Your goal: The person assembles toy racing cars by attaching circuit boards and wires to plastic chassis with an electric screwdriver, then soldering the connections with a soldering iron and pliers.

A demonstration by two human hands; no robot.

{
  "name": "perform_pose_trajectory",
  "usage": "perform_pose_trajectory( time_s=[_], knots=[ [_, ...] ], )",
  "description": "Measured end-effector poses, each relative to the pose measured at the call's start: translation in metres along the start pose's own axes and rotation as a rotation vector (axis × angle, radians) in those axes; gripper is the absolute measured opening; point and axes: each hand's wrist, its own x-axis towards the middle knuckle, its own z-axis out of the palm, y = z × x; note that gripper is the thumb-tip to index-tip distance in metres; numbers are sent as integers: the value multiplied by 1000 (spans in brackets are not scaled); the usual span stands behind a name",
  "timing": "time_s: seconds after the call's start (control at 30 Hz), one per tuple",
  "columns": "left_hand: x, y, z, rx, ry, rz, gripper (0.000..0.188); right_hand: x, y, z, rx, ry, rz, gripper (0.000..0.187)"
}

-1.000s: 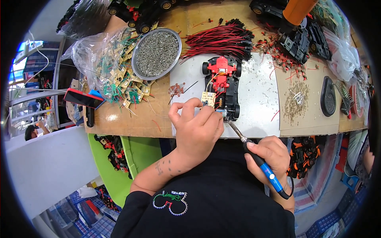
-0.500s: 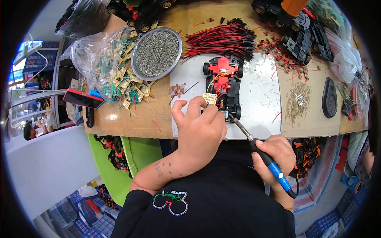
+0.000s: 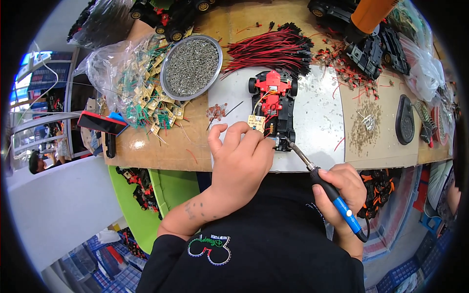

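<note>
A toy car chassis (image 3: 271, 105), black with red parts and wheels, lies lengthwise on a white sheet (image 3: 317, 122). Beside its near left side rests a small tan circuit board (image 3: 256, 123), with thin wires running to the chassis. My left hand (image 3: 239, 168) is at the near end, fingers bent and closed by the board; what the fingertips pinch is hidden. In my right hand (image 3: 346, 184) is a soldering iron (image 3: 346, 211) with a blue and black handle, its tip reaching the chassis's near right corner.
Behind the chassis lies a bundle of red and black wires (image 3: 268, 51). A round metal bowl (image 3: 219, 63) of small screws stands left of it, near bagged circuit boards (image 3: 163, 119). Black car bodies (image 3: 366, 61) and an orange-handled tool (image 3: 371, 14) sit far right. A phone (image 3: 101, 122) leans at left.
My left hand has shifted slightly left, uncovering more of the chassis's near end. The soldering iron has moved a little right and down, its tip still by the near right corner.
</note>
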Motion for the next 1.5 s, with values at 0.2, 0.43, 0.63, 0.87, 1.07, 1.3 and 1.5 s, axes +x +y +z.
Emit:
perform_pose_trajectory(
  time_s=[0.2,0.43,0.63,0.87,1.07,1.3,1.5],
  knots=[
    [-7,-8,2,80,101,184,21,5,3,0,-14,29,-60,36],
    [-8,-11,10,88,122,206,22,5,4,0,-14,29,-54,35],
    [-12,-20,14,123,133,343,18,-3,8,-17,-94,90,-3,33],
    [-16,-23,16,194,146,427,18,-31,16,-52,-366,394,287,25],
    [-14,-23,18,176,145,439,18,-29,24,-55,-404,440,315,25],
    [-12,-24,21,123,162,425,18,-23,33,-52,-433,422,284,25],
    [-13,-27,18,103,171,416,16,-22,32,-48,-412,422,282,25]
  ],
)
